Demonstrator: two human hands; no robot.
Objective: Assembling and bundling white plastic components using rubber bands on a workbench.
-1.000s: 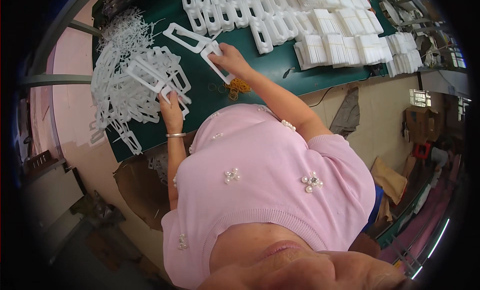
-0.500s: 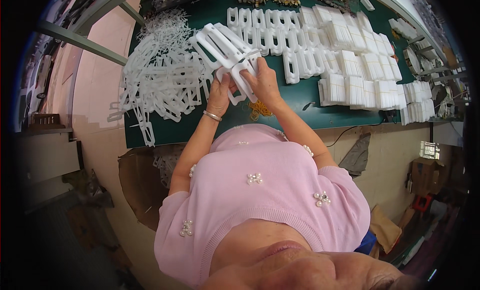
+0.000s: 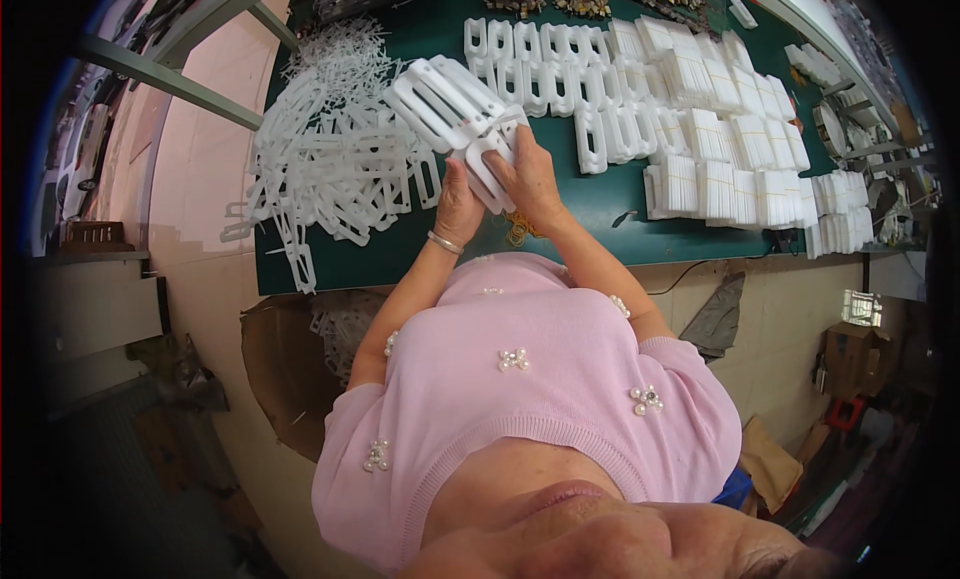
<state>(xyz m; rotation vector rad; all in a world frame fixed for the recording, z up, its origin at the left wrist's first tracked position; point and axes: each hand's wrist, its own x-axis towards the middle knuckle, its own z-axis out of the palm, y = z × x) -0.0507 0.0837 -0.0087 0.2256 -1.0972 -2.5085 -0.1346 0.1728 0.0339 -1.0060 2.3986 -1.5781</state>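
Between my hands is a stack of white slotted plastic pieces (image 3: 440,109), long and flat, held up over the table's near side. The upper pieces fan apart, while the lower ones lie closer together. My left hand (image 3: 460,207), with a bracelet at the wrist, grips the stack's lower left edge by thumb and fingers. My right hand (image 3: 532,184) is wrapped round the right side, its thumb across the front. Just under the stack lie yellow rubber bands (image 3: 520,231), partly hidden by it. Left of my hands spreads a loose heap of similar white pieces (image 3: 345,184).
The green table (image 3: 610,247) carries standing rows of white slotted pieces (image 3: 592,142) beyond my right hand. Farther right are banded white bundles (image 3: 752,144). A small dark tool (image 3: 624,218) lies near the front edge. A metal frame bar (image 3: 165,84) crosses the upper left.
The pieces in my hands have come closer together into a tighter stack. My left hand has shifted slightly right and down along its lower edge.
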